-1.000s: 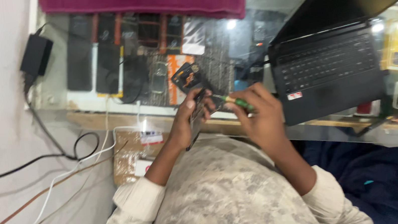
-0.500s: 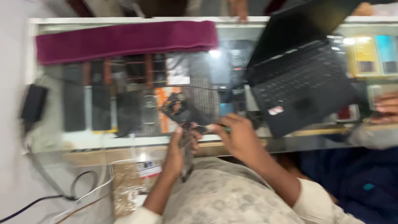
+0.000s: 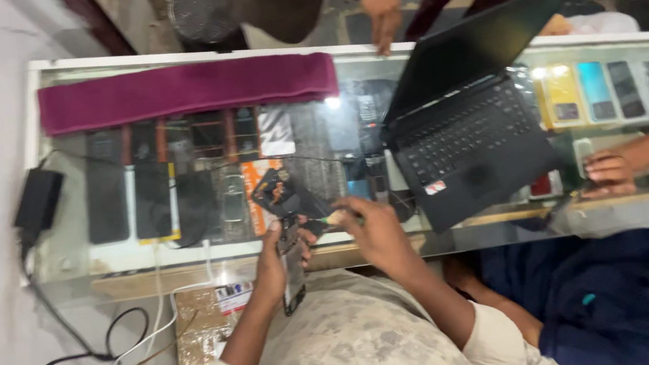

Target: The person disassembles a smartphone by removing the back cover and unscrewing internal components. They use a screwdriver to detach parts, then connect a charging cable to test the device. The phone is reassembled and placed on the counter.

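The left hand [image 3: 273, 267] is gripping an opened phone [image 3: 292, 265] at the glass bench [image 3: 87, 261] edge. The right hand [image 3: 376, 230], clenching a small green-handled screwdriver [image 3: 337, 219], is now poking it. The view has tipped up since.

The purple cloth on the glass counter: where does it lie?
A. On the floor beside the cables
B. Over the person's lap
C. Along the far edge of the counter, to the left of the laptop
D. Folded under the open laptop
C: the purple cloth stretches along the far edge of the glass counter, left of the open black laptop, apart from it.
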### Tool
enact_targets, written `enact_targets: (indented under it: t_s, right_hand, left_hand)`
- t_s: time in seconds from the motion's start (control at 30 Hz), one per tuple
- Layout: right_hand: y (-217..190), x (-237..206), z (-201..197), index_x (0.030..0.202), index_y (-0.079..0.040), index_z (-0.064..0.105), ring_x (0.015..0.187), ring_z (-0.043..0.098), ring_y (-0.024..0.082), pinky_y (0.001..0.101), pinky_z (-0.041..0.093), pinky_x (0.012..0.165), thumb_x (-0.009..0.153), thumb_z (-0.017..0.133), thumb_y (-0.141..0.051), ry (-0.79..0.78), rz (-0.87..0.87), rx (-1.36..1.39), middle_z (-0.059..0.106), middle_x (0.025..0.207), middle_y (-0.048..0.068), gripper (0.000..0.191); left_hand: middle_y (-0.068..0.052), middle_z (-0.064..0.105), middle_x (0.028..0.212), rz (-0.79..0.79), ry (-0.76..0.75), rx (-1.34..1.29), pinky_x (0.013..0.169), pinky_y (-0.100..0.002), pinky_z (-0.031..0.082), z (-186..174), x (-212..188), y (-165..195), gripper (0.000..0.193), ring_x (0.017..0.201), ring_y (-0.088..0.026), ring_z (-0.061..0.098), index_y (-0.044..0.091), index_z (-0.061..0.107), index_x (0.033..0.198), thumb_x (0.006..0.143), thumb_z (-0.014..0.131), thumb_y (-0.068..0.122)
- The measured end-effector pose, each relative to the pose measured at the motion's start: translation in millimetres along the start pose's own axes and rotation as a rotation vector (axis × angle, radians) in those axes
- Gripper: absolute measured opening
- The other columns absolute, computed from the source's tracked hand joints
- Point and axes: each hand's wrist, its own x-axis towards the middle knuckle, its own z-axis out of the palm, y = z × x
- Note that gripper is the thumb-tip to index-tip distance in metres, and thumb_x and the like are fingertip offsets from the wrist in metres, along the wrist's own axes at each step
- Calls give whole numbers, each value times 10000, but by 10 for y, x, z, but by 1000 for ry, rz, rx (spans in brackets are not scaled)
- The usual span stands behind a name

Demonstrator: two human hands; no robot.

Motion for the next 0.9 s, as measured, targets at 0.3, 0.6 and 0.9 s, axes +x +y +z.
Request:
enact_targets:
  t_s: [0.3, 0.6, 0.9]
  right_hand:
    - [26, 36, 31, 1154, -74, 746, 689, 674, 169, 304, 525, 630, 951, 707, -174, 3, 159, 82, 703, 763, 113, 230]
    - [70, 119, 14, 1125, -53, 752, 654, 620, 154, 304, 512, 590, 859, 781, -144, 27, 36, 44, 682, 748, 71, 283]
    - [66, 122, -29, 1147, -43, 738, 749, 655, 142, 292, 512, 680, 842, 767, -102, 41, 9, -27, 708, 867, 98, 312]
  left_hand:
    - [-45, 692, 879, -43, 3, 34, 621, -274, 472, 67, -4, 113, 625, 698, -113, 610, 76, 609, 1235, 1003, 362, 601]
    - [-57, 671, 856, -43, -32, 11, 599, -280, 453, 118, 76, 193, 625, 669, -127, 584, 70, 581, 1229, 1002, 349, 604]
    - [-49, 667, 855, -80, -29, -56, 594, -283, 474, 81, 178, 120, 617, 666, -131, 602, 73, 599, 1218, 1000, 361, 599]
